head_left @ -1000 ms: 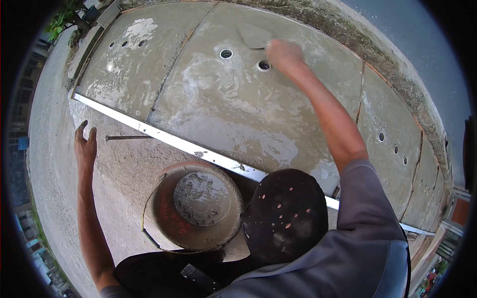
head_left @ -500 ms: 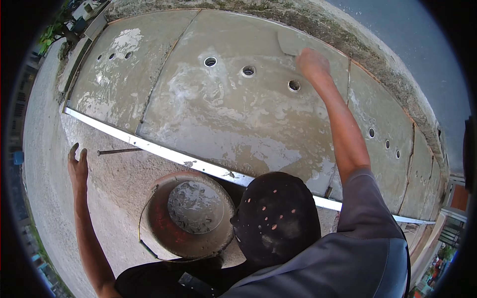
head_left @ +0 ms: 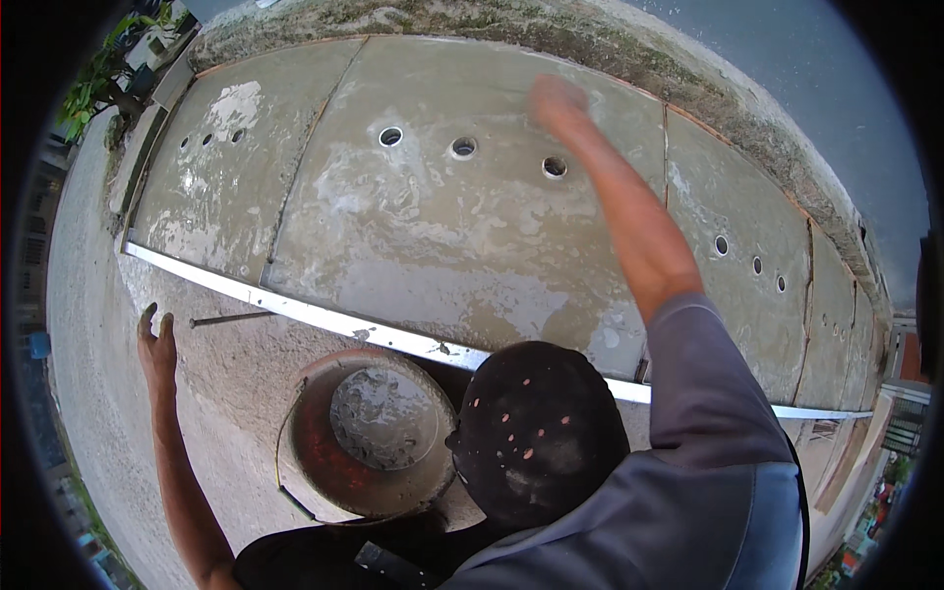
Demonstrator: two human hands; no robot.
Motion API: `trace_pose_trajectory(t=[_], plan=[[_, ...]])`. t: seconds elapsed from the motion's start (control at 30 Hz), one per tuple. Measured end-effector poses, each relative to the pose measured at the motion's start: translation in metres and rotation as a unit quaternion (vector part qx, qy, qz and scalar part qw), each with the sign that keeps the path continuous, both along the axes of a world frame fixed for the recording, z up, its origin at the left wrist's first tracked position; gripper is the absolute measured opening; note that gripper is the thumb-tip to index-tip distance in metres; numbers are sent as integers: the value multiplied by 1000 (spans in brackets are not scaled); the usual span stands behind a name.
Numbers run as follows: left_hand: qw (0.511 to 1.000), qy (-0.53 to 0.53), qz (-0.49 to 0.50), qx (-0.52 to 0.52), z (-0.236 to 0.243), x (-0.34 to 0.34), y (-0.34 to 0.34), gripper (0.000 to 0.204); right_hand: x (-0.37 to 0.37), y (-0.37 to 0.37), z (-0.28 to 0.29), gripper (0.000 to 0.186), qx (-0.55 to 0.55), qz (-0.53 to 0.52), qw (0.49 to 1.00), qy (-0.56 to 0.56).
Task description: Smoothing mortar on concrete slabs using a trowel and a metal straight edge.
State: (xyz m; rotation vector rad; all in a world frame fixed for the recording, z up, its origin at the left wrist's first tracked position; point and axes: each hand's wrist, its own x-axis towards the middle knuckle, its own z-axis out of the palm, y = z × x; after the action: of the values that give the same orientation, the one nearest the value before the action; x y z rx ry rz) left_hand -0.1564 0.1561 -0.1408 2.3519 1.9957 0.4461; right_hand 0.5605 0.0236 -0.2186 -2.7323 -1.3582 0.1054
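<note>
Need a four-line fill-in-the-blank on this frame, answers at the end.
1. The hand over the grey slab is the person's ___ one.
2. The left hand holds ___.
3. The panel beneath the reaching arm shows ___ round holes.
4. The bucket stands to the ___ of the dark knee.

Missing words: right; nothing; three; left.

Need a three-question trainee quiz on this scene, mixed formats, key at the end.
1. True or false: the left hand is outside the bucket.
2. How many round openings show in the slab panel beneath the right hand? A) two B) three C) five
3. Fill in, near or far: from the bucket, the long metal strip lies along the slab panel's ... edge.

Key: 1 true; 2 B; 3 near.
</note>
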Motion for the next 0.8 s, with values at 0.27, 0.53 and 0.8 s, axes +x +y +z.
trace_pose_trajectory(t=[0.27,0.53,0.8], plan=[[1000,18,-16,-11,3,27,5,50,7,-54,14,32,5,-58,998,11],[1000,9,-25,5,11,26,-1,49,48,-104,-2,34,-18,-91,996,7],[979,-3,-73,-189,7,56,-36,46,-6,-186,68,36,-3,-37,998,-52]])
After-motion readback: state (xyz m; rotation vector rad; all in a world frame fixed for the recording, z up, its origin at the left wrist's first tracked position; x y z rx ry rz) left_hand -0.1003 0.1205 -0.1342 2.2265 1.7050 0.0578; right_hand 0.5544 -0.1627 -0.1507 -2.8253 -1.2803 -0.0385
